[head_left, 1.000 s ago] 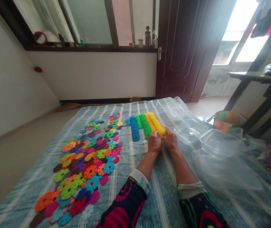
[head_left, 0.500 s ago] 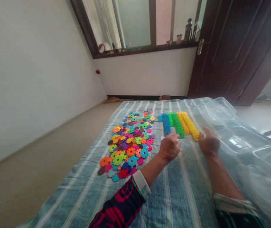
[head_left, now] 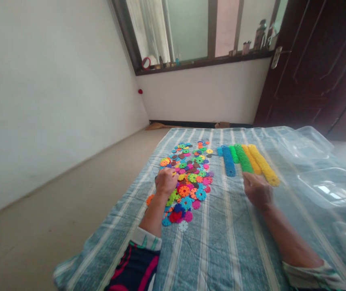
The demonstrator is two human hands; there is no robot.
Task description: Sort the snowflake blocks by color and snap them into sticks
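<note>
Colourful notched plastic discs (head_left: 192, 178) lie in a loose, overlapping pile on the cloth. My left hand (head_left: 166, 182) is over the left side of this pile, its fingers curled down; whatever they pinch is hidden. To the right, discs are lined up in long overlapping rows: a blue row (head_left: 228, 162), a green row (head_left: 243, 157), an orange row (head_left: 252, 161) and a yellow row (head_left: 264, 166). At the near end of the green and orange rows is my right hand (head_left: 258, 190), closed, with its fingertips hidden. A short light-green row (head_left: 233, 154) lies beside the blue one.
Clear plastic containers stand along the right side, one a tub (head_left: 330, 188) and another farther back (head_left: 308, 143). A striped blue cloth (head_left: 215, 250) covers the surface. One pale disc (head_left: 183, 226) lies at the pile's near edge. Beyond are a wall and a dark door (head_left: 306, 68).
My left hand has moved left from near the green row to the pile. My right hand has shifted from the yellow row's end towards the green row. The view has turned left.
</note>
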